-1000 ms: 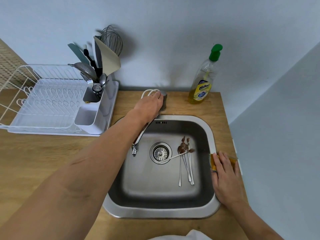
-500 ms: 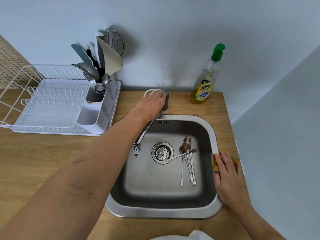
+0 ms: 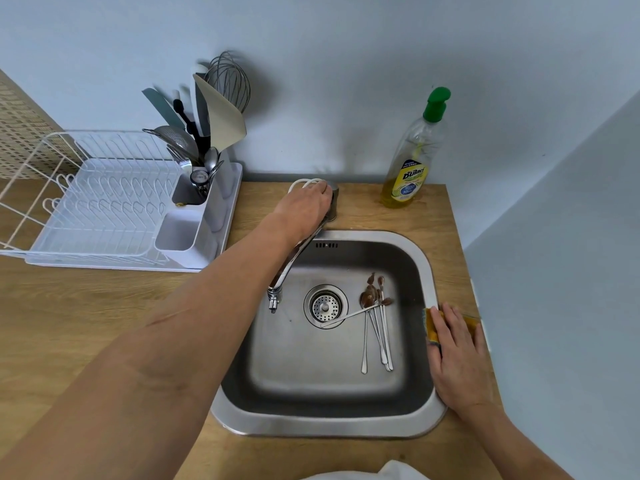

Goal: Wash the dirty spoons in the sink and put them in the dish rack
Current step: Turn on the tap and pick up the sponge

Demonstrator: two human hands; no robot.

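Several long-handled spoons (image 3: 376, 323) with brown smears on their bowls lie in the steel sink (image 3: 322, 424), right of the drain (image 3: 325, 305). My left hand (image 3: 304, 209) is closed over the tap handle behind the basin. The tap spout (image 3: 284, 275) angles down over the sink's left side with no water showing. My right hand (image 3: 453, 351) lies flat on a yellow sponge (image 3: 431, 327) at the sink's right rim. The white dish rack (image 3: 100, 206) stands on the counter at the left.
The rack's cutlery holder (image 3: 204, 202) carries a whisk, spatulas and other utensils. A bottle of yellow dish soap (image 3: 414, 161) stands against the wall at the back right. The wooden counter ends at a wall just right of the sink.
Neither hand has clearly moved: the left stays on the tap handle and the right on the sponge. The view has only shifted slightly.
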